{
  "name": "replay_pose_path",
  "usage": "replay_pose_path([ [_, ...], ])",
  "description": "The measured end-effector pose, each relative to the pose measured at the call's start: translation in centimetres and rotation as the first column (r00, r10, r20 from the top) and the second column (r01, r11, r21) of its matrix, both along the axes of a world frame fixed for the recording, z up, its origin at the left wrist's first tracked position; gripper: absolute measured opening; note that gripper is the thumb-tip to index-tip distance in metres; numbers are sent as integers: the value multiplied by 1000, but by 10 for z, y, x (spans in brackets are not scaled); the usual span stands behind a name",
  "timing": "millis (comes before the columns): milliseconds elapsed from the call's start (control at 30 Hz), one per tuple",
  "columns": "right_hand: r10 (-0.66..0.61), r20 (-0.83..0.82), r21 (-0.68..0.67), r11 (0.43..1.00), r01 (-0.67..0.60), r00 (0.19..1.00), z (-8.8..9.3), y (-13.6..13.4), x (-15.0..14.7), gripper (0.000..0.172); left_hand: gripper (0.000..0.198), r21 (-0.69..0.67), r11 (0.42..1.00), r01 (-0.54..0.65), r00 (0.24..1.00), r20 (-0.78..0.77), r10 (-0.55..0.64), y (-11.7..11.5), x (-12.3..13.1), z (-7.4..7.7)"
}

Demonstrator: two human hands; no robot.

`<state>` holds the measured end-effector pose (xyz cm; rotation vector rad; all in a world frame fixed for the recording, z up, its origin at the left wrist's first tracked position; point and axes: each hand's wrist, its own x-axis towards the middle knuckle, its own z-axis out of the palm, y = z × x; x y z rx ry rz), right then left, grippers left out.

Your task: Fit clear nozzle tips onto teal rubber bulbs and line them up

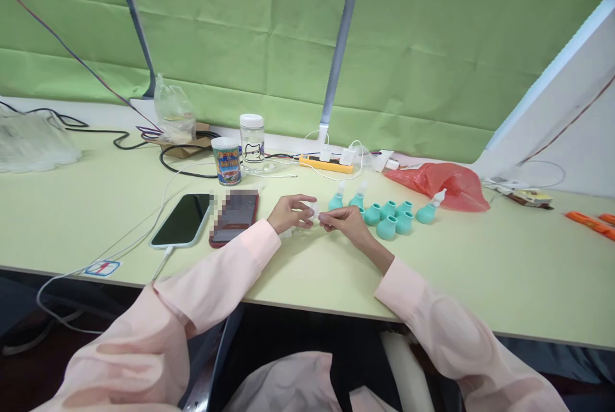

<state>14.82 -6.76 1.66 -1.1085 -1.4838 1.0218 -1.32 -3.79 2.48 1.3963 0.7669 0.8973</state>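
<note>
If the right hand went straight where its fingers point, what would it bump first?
The right hand would probably meet the small whitish piece, then the left hand; depth is unclear.

Teal bulbs (386, 227): looked smooth, matt, rubbery
Red bag (461, 186): was thin, crinkled, glossy plastic
Phone screen (180, 220): was smooth, glossy
Pink sleeves (225, 271): were matt cloth
Tabletop (480, 271): looked smooth

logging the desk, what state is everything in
Left hand: around small clear piece
Right hand: pinching same piece
Three teal bulbs: white tips fitted
Other teal bulbs: mouths open
Jar: lidded
Printed cup: upright
Black phone: screen dark, cable plugged in
Red phone: screen partly obscured
Power strip: plugs inserted
Red bag: crumpled
</note>
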Motion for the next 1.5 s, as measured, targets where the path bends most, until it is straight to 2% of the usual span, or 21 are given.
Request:
replay_pose_path([
  [267,54,-114,-109,992,-66,992,-1,1,1,20,48,21,1000,-5,1000,-10,6,-1,-1,0],
  [533,98,-294,-237,956,-172,951,-7,3,3,22,46,56,998,-11,1000,-25,12,-1,-1,-4],
  [667,134,-357,-221,950,-222,924,-11,2,1,21,46,84,996,11,999,-36,-8,-2,0,-4],
  [800,159,-387,-168,957,-239,908,-9,-2,-4,28,46,94,995,41,999,-39,-38,-5,0,-2],
  [933,143,-377,-173,960,-221,915,-7,-2,-3,35,50,74,995,70,998,-3,-70,-5,0,-1],
  [1133,144,-389,-220,945,-243,910,-8,2,1,22,54,27,994,106,993,40,-107,-5,-1,1],
  [1333,122,-344,-187,963,-196,931,-6,3,3,22,53,-54,977,204,977,72,-200,-6,0,3],
  [1500,142,-319,-106,977,-184,937,-4,0,2,25,48,-50,987,154,981,130,-147,-3,0,0],
])
